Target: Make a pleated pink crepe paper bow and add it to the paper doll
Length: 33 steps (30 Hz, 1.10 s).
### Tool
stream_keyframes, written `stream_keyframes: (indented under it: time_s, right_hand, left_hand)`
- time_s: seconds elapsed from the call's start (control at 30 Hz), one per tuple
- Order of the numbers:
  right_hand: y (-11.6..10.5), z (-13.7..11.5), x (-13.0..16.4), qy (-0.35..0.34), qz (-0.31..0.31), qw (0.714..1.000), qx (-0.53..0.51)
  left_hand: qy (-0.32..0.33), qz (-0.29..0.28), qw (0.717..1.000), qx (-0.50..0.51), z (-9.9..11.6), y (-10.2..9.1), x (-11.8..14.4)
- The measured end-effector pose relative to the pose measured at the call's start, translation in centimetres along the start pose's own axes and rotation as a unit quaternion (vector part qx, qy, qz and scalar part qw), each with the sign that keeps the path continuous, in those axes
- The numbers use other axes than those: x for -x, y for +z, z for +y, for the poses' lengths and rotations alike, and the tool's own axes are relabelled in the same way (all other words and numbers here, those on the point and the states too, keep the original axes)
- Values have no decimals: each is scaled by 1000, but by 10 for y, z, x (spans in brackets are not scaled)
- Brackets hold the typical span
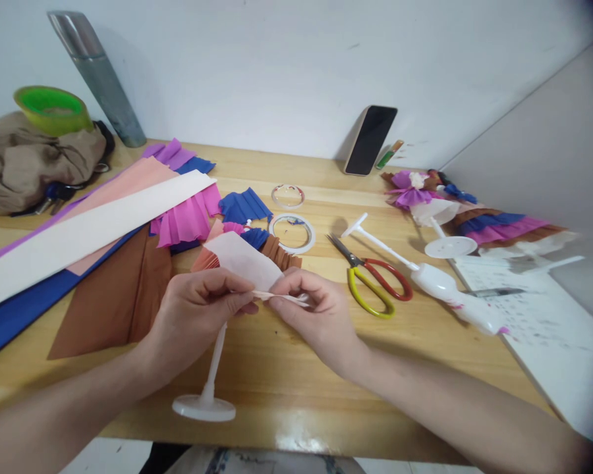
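Centre of the frame, low: both hands meeting over the wooden table (286, 368). Left hand (197, 309) closed, thumb and fingers pinched on the near edge of a pale pink sheet of paper (244, 260). Right hand (316, 313) closed too, pinching the same folded edge from the other side. Paper fanning up and away from the fingertips toward the top of the frame; the pinched fold running left to right between the two hands, both equally near it.

Directly below the left hand: white plastic stand (205, 401), thin stem upright, round base resting flat near the table's front edge. Top of the stem hidden behind the fingers; cannot tell whether held or just touching.

Right of centre: scissors (373, 276) with red and yellow handles, closed, lying apart from the right hand. Further right, a white glue bottle (454, 296) on its side. Above the hands, two tape rings (291, 232) and pleated paper pieces (192, 217). Upper middle: phone (370, 139) leaning on the wall.
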State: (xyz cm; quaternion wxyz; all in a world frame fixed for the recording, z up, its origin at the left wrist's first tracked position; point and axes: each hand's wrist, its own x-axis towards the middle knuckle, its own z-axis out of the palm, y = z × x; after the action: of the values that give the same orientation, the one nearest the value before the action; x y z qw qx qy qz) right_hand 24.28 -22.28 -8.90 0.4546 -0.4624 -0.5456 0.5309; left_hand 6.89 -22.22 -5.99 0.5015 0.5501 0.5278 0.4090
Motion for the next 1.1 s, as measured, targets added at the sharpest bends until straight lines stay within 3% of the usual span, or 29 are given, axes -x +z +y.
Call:
stream_keyframes:
  time_s: [0.43, 0.67, 0.9, 1.1]
  right_hand:
    - [-1, 1, 1, -7, -1, 1000, -3]
    - [2, -1, 2, -20, -15, 1000, 1]
    - [3, 2, 3, -16, -36, 999, -17]
    - [-1, 6, 1, -24, -16, 1000, 3]
  left_hand:
    - [13, -100, 990, 102, -15, -12, 2]
    - [26, -74, 997, -14, -10, 3, 2]
    - [0, -45, 999, 22, -8, 4, 2]
    - [-5, -34, 999, 41, -8, 3, 1]
